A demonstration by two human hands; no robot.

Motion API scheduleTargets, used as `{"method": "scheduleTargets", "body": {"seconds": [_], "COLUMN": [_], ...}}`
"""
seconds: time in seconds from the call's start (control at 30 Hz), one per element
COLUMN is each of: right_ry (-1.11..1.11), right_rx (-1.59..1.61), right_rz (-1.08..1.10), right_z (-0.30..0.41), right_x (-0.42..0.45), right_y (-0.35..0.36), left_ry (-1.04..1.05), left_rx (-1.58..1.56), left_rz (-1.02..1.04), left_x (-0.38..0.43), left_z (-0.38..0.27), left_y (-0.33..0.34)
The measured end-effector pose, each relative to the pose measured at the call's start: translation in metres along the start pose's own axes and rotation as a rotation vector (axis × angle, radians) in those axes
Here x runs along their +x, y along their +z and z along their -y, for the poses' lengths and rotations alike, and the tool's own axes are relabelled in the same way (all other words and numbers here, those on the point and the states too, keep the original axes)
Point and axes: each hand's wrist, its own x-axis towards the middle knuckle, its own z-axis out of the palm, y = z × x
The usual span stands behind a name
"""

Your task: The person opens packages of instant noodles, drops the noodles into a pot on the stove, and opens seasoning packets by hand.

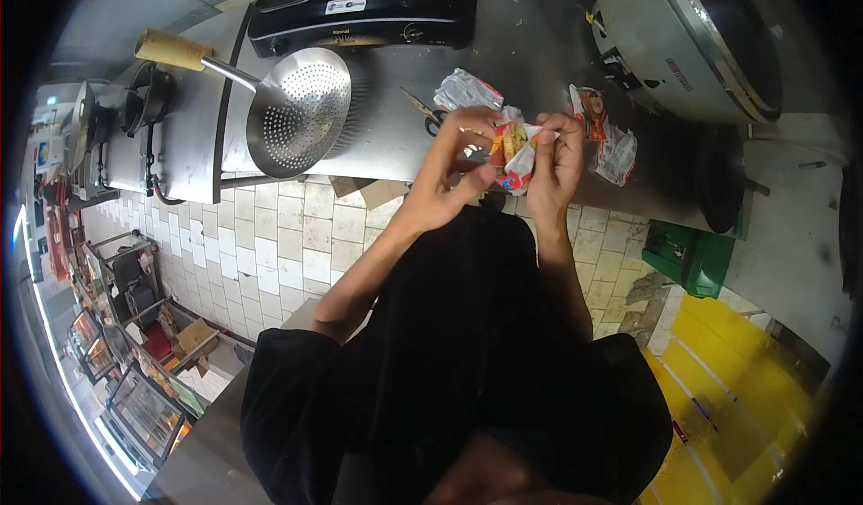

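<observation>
Over the edge of a steel counter [384, 134], my left hand [448, 181] and my right hand [556, 161] both grip an instant noodle packet [514, 157]. The packet is torn at the top, and a dry noodle block [516, 139] shows inside. Just beyond my left hand lies a crumpled silvery wrapper [465, 90], with scissors [431, 115] beside it, partly hidden by that hand. Right of my right hand are a red and orange wrapper [591, 110] and another silvery wrapper [616, 154].
A perforated metal strainer [300, 114] with a wooden handle [172, 48] rests on the counter's left. Behind stands a black gas stove [364, 16]. A large round cooker [674, 46] is at the back right. A green container [688, 259] sits low at the right, near yellow crates or panels [735, 383].
</observation>
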Motion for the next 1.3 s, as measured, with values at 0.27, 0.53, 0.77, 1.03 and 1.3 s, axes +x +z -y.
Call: {"method": "scheduleTargets", "body": {"seconds": [0.27,0.53,0.77,1.03,1.3], "right_ry": [-0.102,-0.171,-0.421,-0.091,0.068], "right_rx": [-0.041,0.154,-0.056,-0.867,-0.958], "right_rz": [0.069,-0.141,0.4,1.395,1.612], "right_z": [-0.002,0.016,0.068,0.135,0.111], "right_x": [-0.011,-0.016,0.041,0.085,0.064], "right_y": [0.008,0.031,0.002,0.029,0.034], "left_ry": [-0.12,0.165,0.373,0.397,0.078], "left_rx": [0.204,-0.057,0.182,0.279,0.117], "left_rz": [-0.308,-0.222,-0.011,0.36,0.498], "left_x": [0.024,0.013,0.01,0.005,-0.019], "left_z": [0.015,0.041,0.051,0.037,0.05], "left_y": [-0.002,0.016,-0.012,-0.028,-0.027]}}
